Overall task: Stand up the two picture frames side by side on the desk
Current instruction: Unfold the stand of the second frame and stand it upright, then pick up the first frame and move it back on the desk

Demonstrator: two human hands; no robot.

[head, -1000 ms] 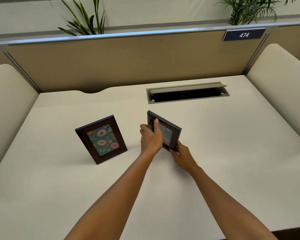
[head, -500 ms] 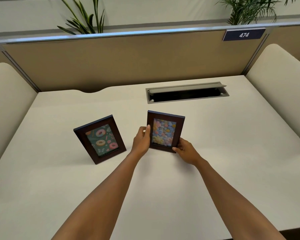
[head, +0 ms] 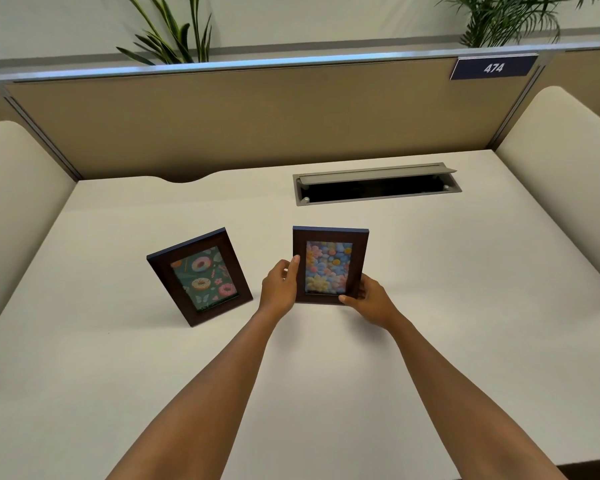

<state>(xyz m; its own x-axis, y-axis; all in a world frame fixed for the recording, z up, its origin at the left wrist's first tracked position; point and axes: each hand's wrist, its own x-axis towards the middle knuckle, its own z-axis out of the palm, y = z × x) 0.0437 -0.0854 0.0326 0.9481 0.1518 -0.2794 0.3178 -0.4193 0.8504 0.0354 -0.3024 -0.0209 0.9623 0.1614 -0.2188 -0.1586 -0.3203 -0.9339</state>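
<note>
The flower frame [head: 329, 266] stands upright on the tabletop [head: 465, 289], nearer the viewer than the cable hatch [head: 376, 187] and slightly left of the hatch's middle. Both hands are clamped on it. The left hand [head: 280, 287] presses the frame's left edge, thumb on the front moulding. The right hand [head: 369, 301] cups the lower right corner, a fingertip laid along the bottom rail. Judgement: the two-sided hold serves to steady the frame and square its face toward the viewer while its rear support, which is hidden, finds its footing. Whether the bottom edge bears fully on the tabletop cannot be told.

The doughnut frame [head: 200, 275] stands unaided, well left of the hatch and nearer the viewer, leaning back and rotated a little clockwise. It sits near the flower frame but apart from it, with the left hand between them. Judgement: the pair reads as side by side, though not yet aligned.

Appearance: both frames have dark brown wooden mouldings in portrait format. One shows pastel flowers in blue, yellow and pink; the other shows doughnuts on dark green.
</note>
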